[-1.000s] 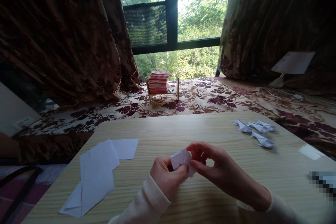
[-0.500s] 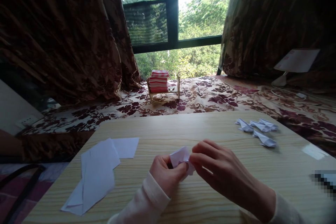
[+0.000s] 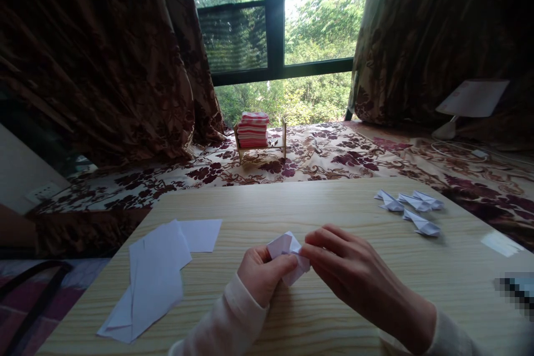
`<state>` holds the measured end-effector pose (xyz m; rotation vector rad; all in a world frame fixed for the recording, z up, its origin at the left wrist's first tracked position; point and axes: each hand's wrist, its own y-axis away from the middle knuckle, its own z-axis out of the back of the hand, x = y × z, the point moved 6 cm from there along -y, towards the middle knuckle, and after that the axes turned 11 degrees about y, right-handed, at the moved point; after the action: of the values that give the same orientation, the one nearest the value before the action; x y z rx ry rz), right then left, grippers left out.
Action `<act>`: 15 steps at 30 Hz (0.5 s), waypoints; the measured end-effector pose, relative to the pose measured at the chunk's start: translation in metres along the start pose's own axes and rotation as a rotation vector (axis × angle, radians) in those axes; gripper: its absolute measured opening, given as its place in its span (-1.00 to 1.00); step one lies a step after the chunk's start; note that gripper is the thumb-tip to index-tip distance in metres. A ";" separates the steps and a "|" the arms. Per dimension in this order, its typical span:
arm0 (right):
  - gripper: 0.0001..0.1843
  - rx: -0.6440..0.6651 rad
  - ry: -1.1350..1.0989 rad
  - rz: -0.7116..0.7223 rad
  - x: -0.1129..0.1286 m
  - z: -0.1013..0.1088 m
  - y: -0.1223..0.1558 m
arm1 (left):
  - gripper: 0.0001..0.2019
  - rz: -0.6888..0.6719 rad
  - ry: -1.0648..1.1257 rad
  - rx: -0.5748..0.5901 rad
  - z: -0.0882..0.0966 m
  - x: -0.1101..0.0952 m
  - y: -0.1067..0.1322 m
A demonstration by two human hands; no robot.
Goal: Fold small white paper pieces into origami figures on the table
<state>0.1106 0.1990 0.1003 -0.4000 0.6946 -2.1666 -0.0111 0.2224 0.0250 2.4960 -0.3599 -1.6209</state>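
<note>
A small piece of folded white paper [image 3: 287,243] is held above the middle of the wooden table. My left hand [image 3: 262,273] is closed on it, the thumb pressing across its front and the other fingers behind. At its right corner, my right hand [image 3: 348,267] pinches the paper's edge between thumb and fingers; the exact fingertip contact is partly hidden. Toward the far right of the table lie several finished-looking folded paper shapes [image 3: 421,222], pointed and angular. Loose flat white sheets [image 3: 156,272] overlap one another at the left.
The pale wooden table [image 3: 233,206] has a cut far corner. Beyond it, a small rack with folded red-and-white cloths [image 3: 252,130] stands on a flowered cover. A white lamp [image 3: 471,99] stands at the right. A pixelated patch [image 3: 517,292] covers something at the right edge.
The folded paper has turned and shows more of its open flaps. Both hands stay nearly in place, with the right fingers still at the paper's right corner.
</note>
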 end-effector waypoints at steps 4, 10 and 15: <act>-0.81 -0.002 -0.008 -0.005 -0.001 -0.001 0.001 | -0.84 -0.019 -0.078 -0.026 0.001 -0.001 0.000; -0.77 0.026 -0.003 -0.008 -0.001 -0.002 0.001 | -0.83 -0.030 -0.055 -0.063 0.001 -0.003 0.002; -0.76 0.016 -0.011 0.002 0.002 0.000 0.000 | -0.69 -0.002 0.048 -0.042 0.003 0.006 -0.003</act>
<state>0.1095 0.1979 0.1009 -0.4019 0.6717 -2.1648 -0.0114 0.2237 0.0174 2.4999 -0.3140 -1.5495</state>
